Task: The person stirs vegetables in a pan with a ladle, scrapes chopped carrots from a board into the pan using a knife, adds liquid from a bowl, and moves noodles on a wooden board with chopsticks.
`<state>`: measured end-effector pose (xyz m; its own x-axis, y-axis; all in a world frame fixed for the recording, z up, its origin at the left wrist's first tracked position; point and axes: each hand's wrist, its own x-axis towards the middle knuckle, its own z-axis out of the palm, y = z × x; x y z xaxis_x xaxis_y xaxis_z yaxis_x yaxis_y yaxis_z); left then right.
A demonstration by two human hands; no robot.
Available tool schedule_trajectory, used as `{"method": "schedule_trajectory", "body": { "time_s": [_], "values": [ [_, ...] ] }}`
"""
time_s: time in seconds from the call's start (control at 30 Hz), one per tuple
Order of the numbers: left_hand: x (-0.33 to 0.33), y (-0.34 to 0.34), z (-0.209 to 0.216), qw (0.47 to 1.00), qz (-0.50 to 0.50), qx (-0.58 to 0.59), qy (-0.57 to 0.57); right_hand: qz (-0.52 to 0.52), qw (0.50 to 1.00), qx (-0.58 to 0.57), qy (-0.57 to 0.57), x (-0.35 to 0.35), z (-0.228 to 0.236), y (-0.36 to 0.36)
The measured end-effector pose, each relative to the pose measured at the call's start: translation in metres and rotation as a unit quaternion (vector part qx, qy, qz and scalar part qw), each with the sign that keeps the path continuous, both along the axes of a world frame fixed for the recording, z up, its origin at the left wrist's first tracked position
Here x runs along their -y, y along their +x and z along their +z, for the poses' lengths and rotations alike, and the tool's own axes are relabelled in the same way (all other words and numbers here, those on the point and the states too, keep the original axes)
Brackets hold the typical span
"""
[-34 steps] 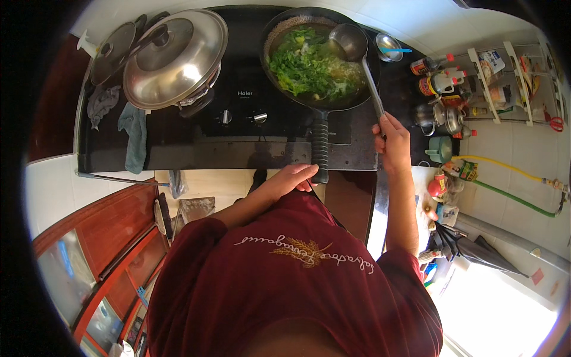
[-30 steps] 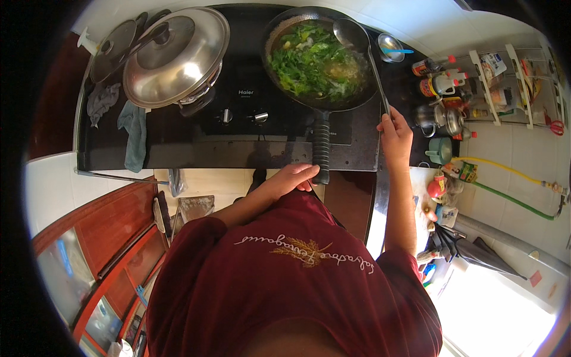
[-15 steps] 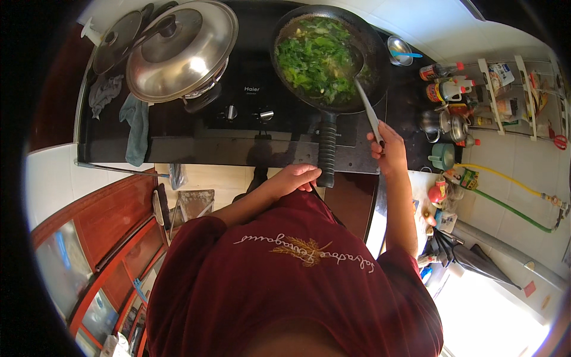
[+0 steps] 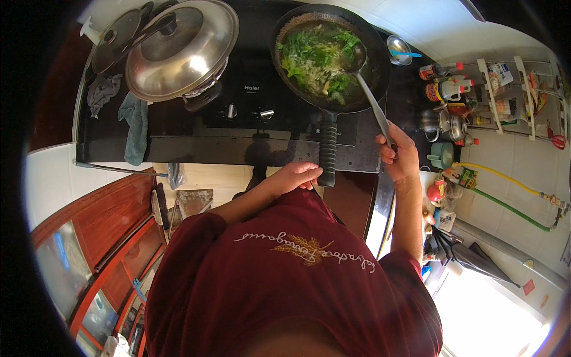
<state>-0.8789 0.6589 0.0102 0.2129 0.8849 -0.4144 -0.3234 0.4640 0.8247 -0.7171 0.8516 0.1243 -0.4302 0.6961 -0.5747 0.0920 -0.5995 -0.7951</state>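
Observation:
My right hand (image 4: 399, 153) is closed round the metal handle of a ladle (image 4: 375, 107), whose rounded head dips into the right side of a dark wok (image 4: 376, 77). Leafy greens (image 4: 318, 44) lie in cloudy broth in the wok, with pale bits among them at the middle. The wok's black ribbed handle (image 4: 328, 146) points toward me. Just left of its end is my left hand (image 4: 297, 176), fingers curled together in front of my shirt, the thumb close to the handle. Whether it touches the handle, or holds anything, is hidden.
A large lidded steel pan (image 4: 178, 53) stands on the left of the black stove (image 4: 250, 137), near a glass lid (image 4: 110, 50) and a grey-green cloth (image 4: 135, 128). To the right are a small metal bowl (image 4: 399, 47), sauce bottles (image 4: 440, 71) and a green cup (image 4: 441, 154).
My right hand has drawn a little right and toward me with the ladle. The greens have shifted, showing more broth and pale bits. My left hand has barely moved.

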Motion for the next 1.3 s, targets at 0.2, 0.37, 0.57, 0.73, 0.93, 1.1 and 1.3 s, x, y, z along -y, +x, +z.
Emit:
{"method": "schedule_trajectory", "body": {
  "time_s": [0.2, 0.37, 0.57, 0.73, 0.93, 1.1, 1.3],
  "values": [
    [0.002, 0.001, -0.007, 1.0, 0.002, 0.01, 0.007, 0.036, 0.942, 0.182, 0.28, 0.003, -0.009, -0.005],
    [0.003, 0.001, -0.012, 1.0, -0.005, 0.016, 0.007, 0.083, 0.697, 0.268, 0.66, 0.01, -0.023, -0.021],
    [0.003, 0.002, -0.012, 1.0, -0.009, 0.013, 0.0, 0.104, 0.644, 0.309, 0.692, 0.023, -0.044, -0.053],
    [0.004, 0.001, -0.006, 1.0, -0.008, 0.013, -0.004, 0.139, 0.609, 0.331, 0.708, 0.03, -0.057, -0.053],
    [0.005, 0.003, -0.009, 1.0, -0.005, 0.02, -0.01, 0.169, 0.548, 0.362, 0.735, 0.022, -0.056, -0.012],
    [0.004, 0.003, -0.008, 0.999, -0.007, 0.049, -0.006, 0.17, 0.533, 0.384, 0.734, 0.016, -0.053, 0.01],
    [0.005, 0.003, -0.015, 0.999, -0.023, 0.038, 0.004, 0.081, 0.714, 0.257, 0.646, 0.009, -0.049, 0.025]
  ]
}}
